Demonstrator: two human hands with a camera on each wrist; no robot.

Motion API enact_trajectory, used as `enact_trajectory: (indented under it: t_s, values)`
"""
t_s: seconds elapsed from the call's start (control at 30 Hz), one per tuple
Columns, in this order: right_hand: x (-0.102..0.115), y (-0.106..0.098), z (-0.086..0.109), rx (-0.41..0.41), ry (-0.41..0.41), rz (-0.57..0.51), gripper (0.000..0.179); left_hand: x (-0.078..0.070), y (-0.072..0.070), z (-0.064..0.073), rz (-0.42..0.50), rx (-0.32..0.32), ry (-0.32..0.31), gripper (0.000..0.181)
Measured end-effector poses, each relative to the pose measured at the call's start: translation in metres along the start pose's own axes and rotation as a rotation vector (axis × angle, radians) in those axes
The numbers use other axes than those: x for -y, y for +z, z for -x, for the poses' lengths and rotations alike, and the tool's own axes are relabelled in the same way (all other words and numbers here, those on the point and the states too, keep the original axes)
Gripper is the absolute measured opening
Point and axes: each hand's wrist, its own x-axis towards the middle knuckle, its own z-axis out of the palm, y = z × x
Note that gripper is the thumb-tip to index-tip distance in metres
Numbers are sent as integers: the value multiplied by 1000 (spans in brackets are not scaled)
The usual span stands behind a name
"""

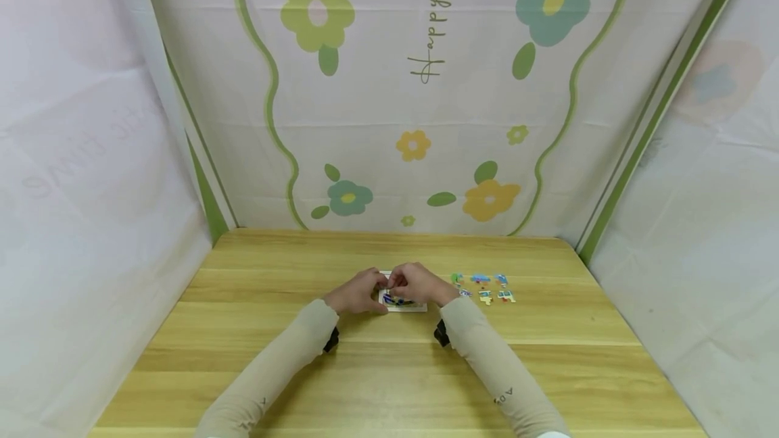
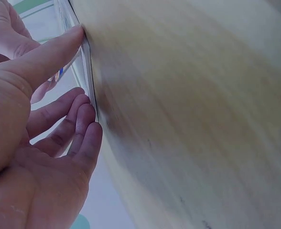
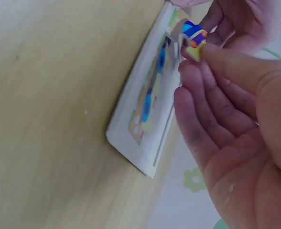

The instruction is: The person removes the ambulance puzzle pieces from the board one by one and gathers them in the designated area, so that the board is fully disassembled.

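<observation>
A jigsaw puzzle board [image 1: 414,309] with a white border lies on the wooden table between both hands. My right hand [image 1: 421,282] pinches a small puzzle piece [image 3: 194,36] between thumb and fingers, tilted just above the board; it is blue and yellow with an orange spot. Part of a picture with blue wheel shapes [image 3: 147,107] shows inside the border in the right wrist view. At the board's left side, my left hand [image 1: 358,292] touches the edge with its extended thumb [image 2: 52,55], its other fingers loosely bent beside the border. The hands hide the board's upper part.
To the right of the board, several loose puzzle pieces [image 1: 481,278] lie in two rows on the table [image 1: 389,374]. A flower-printed cloth [image 1: 377,100] hangs behind the table, with pale cloth sides at left and right.
</observation>
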Motion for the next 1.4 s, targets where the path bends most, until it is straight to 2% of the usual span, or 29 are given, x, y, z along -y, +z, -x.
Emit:
enact_trajectory:
  t_s: [0.1, 0.2, 0.37, 0.47, 0.63, 0.93, 1.17, 1.27, 1.4]
  values:
    - [-3, 1, 0, -21, -1, -22, 5, -2, 0, 1, 3, -2, 0, 33]
    - [-6, -2, 2, -34, -2, -54, 6, -4, 0, 2, 11, -10, -15, 39]
    - [-10, -20, 11, -46, 3, -71, 5, -7, 0, 2, 21, -17, -52, 51]
    - [-16, -32, 20, -59, 7, -65, 4, -7, 0, 1, 15, -21, -54, 53]
    - [-38, -52, 42, -81, 17, -57, 5, -6, 1, 1, 18, -23, -55, 54]
    - [-83, -76, 94, -75, 104, -78, 6, -6, 2, 0, 47, -19, -56, 54]
    - [-101, -76, 122, 25, 144, -126, 6, -4, 1, 0, 23, -11, -51, 55]
    - [-104, -71, 124, 16, 138, -142, 6, -3, 2, 0, 13, -11, -47, 55]
    - [-105, -63, 124, -24, 113, -92, 6, -1, 3, 1, 3, -13, -51, 53]
